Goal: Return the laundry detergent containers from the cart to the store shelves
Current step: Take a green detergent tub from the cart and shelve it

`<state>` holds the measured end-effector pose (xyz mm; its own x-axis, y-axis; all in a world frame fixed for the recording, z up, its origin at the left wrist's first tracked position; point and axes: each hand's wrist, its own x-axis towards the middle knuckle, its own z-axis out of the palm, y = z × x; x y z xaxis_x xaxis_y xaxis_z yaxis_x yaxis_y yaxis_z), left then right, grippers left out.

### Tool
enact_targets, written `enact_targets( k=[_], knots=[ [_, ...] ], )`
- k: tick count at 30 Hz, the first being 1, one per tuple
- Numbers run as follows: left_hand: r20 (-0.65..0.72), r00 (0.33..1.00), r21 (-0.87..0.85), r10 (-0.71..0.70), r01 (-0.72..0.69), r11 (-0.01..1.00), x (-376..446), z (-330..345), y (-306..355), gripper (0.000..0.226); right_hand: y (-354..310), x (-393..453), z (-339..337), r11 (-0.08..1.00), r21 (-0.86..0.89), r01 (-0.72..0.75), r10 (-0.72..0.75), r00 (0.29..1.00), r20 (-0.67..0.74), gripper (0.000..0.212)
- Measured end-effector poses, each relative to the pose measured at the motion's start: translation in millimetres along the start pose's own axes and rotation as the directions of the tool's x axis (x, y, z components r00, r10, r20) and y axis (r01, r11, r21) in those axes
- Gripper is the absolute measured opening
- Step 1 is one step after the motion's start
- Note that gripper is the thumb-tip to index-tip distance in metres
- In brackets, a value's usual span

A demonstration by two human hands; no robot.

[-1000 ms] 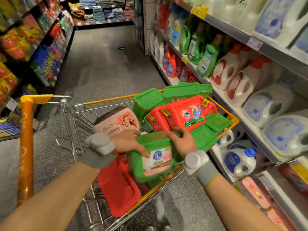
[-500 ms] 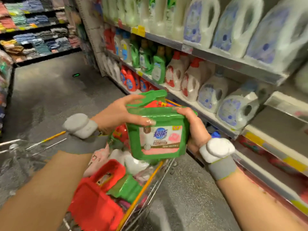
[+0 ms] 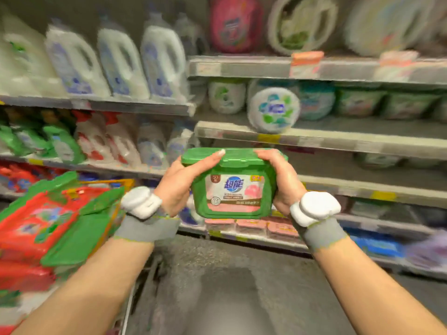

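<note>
Green plastic detergent pod box [image 3: 233, 183], lid closed, label facing the camera, held upright in mid-air in front of the store shelves [image 3: 314, 139]. Gripped at left side by left hand [image 3: 180, 183], index finger laid across lid; gripped at right side by right hand [image 3: 281, 183], fingers curled over lid. Cart [image 3: 106, 187] at lower left, loaded with red and green containers [image 3: 46, 223]. White jugs [image 3: 121, 64] blurred on upper shelf.

Green detergent tub [image 3: 234, 183] held up before the shelves [image 3: 338, 139]

Left hand [image 3: 180, 183] and right hand [image 3: 281, 182] gripped its sides; the cart [image 3: 60, 221] stood left.
</note>
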<state>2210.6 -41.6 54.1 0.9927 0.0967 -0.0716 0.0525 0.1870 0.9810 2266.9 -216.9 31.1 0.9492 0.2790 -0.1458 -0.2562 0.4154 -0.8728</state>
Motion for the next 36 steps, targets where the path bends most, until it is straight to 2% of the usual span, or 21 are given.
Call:
enact_targets(
  k=[1, 3, 5, 6, 9, 10, 12, 17, 19, 25, 28, 33, 36],
  knots=[
    [0.025, 1.000, -0.005, -0.005, 0.005, 1.000, 3, 22, -6, 0.039, -11, -8, -21, 1.000, -0.027, 0.011, -0.012, 0.999, -0.047, 0.014],
    [0.090, 0.996, -0.001, -0.029, 0.030, 1.000, 8, 76, -20, 0.043, -34, -28, -71, 0.999, -0.038, 0.027, -0.032, 0.992, -0.124, 0.035],
    [0.173, 0.983, -0.023, -0.065, 0.070, 0.997, 12, 141, -36, 0.034, -56, -51, -131, 0.999, -0.032, 0.023, -0.029, 0.978, -0.206, 0.059],
    [0.193, 0.978, -0.053, -0.085, 0.097, 0.994, 14, 170, -43, 0.028, -67, -61, -159, 0.999, -0.039, 0.034, -0.042, 0.971, -0.234, 0.061],
    [0.209, 0.968, -0.065, -0.141, 0.157, 0.985, 27, 232, -64, 0.031, -88, -83, -222, 0.998, -0.037, 0.047, -0.056, 0.963, -0.263, 0.026],
    [0.218, 0.962, -0.050, -0.166, 0.181, 0.982, 32, 250, -72, 0.037, -93, -89, -239, 0.998, -0.029, 0.051, -0.057, 0.961, -0.270, 0.022],
    [0.243, 0.947, -0.025, -0.211, 0.224, 0.974, 42, 289, -89, 0.040, -104, -97, -280, 0.997, -0.027, 0.069, -0.074, 0.947, -0.311, 0.028],
    [0.328, 0.908, 0.014, -0.260, 0.270, 0.963, 67, 375, -126, 0.031, -126, -110, -363, 0.994, -0.051, 0.095, -0.107, 0.901, -0.420, 0.041],
    [0.350, 0.893, 0.029, -0.282, 0.291, 0.956, 84, 419, -147, 0.037, -138, -106, -409, 0.993, -0.072, 0.093, -0.115, 0.884, -0.452, 0.043],
    [0.387, 0.881, 0.002, -0.272, 0.295, 0.956, 134, 502, -191, 0.053, -157, -84, -504, 0.985, -0.135, 0.105, -0.157, 0.866, -0.476, 0.047],
    [0.403, 0.874, -0.009, -0.272, 0.301, 0.953, 154, 539, -209, 0.044, -163, -72, -546, 0.985, -0.134, 0.104, -0.159, 0.848, -0.505, 0.064],
    [0.413, 0.869, 0.019, -0.274, 0.292, 0.956, 182, 591, -245, 0.034, -171, -54, -615, 0.986, -0.151, 0.076, -0.140, 0.867, -0.477, 0.058],
    [0.372, 0.888, 0.031, -0.270, 0.279, 0.960, 201, 625, -279, 0.042, -166, -38, -669, 0.986, -0.162, 0.034, -0.112, 0.857, -0.502, 0.068]
  ],
)
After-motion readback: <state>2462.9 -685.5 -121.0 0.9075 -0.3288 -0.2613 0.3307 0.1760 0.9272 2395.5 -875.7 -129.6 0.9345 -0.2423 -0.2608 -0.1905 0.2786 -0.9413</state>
